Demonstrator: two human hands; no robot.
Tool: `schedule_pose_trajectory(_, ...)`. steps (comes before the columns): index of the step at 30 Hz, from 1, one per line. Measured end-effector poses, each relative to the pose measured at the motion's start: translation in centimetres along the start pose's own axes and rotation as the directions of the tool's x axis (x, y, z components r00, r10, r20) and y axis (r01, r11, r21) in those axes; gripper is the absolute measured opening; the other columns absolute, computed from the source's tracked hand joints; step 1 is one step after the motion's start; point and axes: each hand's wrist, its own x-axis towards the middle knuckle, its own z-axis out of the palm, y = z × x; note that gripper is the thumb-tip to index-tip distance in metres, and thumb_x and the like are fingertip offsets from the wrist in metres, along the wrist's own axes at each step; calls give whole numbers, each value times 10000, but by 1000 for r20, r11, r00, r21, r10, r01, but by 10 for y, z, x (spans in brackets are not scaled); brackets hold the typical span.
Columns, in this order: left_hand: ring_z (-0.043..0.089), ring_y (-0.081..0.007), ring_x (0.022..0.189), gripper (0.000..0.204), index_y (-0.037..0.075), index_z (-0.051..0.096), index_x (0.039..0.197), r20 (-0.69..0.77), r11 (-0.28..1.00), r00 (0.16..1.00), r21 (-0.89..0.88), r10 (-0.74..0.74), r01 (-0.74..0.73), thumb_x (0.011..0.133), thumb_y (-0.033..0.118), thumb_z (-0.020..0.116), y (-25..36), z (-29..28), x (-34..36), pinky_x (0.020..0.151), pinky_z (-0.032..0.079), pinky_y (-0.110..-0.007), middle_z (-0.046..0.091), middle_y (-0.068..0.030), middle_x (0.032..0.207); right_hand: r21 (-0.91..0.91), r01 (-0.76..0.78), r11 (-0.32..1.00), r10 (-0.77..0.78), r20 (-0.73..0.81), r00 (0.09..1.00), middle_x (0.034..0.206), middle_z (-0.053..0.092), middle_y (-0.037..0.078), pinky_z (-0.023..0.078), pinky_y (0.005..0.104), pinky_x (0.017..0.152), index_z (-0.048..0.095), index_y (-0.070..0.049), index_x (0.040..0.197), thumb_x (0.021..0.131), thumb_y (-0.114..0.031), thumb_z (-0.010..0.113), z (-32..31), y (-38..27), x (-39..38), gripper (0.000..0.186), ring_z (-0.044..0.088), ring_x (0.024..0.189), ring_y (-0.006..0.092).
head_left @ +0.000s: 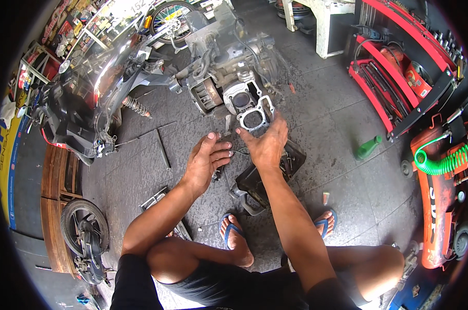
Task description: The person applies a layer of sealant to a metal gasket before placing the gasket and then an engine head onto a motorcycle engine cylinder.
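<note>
Down on the grey concrete floor (337,124), the person is squatting and holding a thin grey metal gasket with two round openings (254,118) in the right hand (267,144), fingers pinching its lower edge just in front of the dismantled grey scooter engine (229,67). Meanwhile the left hand (208,160) is hovering open and holding nothing, fingers spread, beside the right one, above a black plastic tray (254,183).

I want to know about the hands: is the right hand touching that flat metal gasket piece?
Touching. The head view shows the right hand with fingertips on the gasket.
</note>
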Motion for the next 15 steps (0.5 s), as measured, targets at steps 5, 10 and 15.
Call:
schedule_pose_trajectory(5, 627, -233, 1021, 678, 25, 452, 1335, -2, 1000, 1000, -15, 7, -7, 957, 577, 560, -3, -1, 3, 940, 502, -383, 642, -149, 1150, 3, 28, 1000, -28, 12, 1000, 1270, 497, 260, 329, 535, 1065, 347, 79, 1408, 651, -495, 886, 2, 7, 0, 1092, 459, 1209, 435)
schedule_pose_trajectory(10, 630, -206, 1013, 589, 14, 473, 1319, -26, 998, 998, 33, 61, -60, 967, 467, 606, -3, 3, 3, 912, 519, -360, 642, -131, 1142, -13, 53, 998, -53, -9, 999, 1275, 495, 258, 324, 536, 1068, 343, 62, 1410, 640, -461, 902, 4, 9, -1, 1086, 453, 1206, 434)
schedule_pose_trajectory(15, 625, -153, 984, 405, -1, 527, 1274, -21, 935, 959, 228, 283, -271, 953, 197, 675, -9, 1, 14, 864, 525, -302, 647, -108, 1114, -30, 55, 998, -56, -32, 998, 1291, 486, 257, 321, 539, 1070, 344, 48, 1409, 642, -470, 894, 8, 8, -2, 1077, 447, 1204, 433)
